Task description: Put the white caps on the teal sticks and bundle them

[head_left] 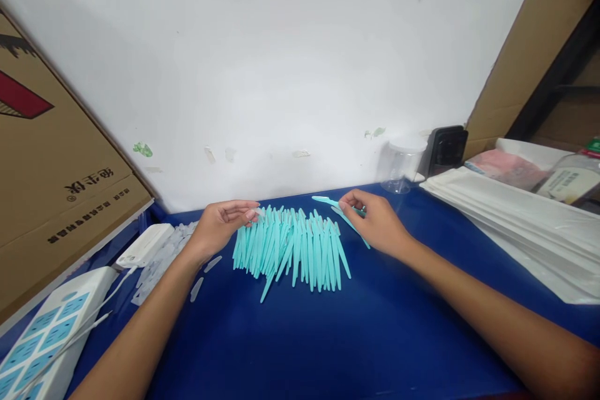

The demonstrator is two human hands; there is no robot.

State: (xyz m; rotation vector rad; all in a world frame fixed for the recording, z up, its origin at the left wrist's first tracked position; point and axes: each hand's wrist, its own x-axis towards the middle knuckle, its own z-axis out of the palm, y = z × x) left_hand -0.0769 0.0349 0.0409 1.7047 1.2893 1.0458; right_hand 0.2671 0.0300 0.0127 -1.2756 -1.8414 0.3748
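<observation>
A broad row of turquoise eyebrow razors lies side by side on the blue table, blades toward the wall. My right hand pinches one turquoise eyebrow razor, its blade pointing left. Another razor lies just under that hand, apart from the row. My left hand is at the row's far left end, thumb and forefinger closed on a small pale, translucent piece that looks like a blade cap. Two loose clear caps rest by my left forearm, and a pile of similar caps lies farther left.
On the left are a white power strip, a white adapter box with cables, and a large carton. A clear jar stands by the wall, beside a black object. White sheets or bags are stacked right.
</observation>
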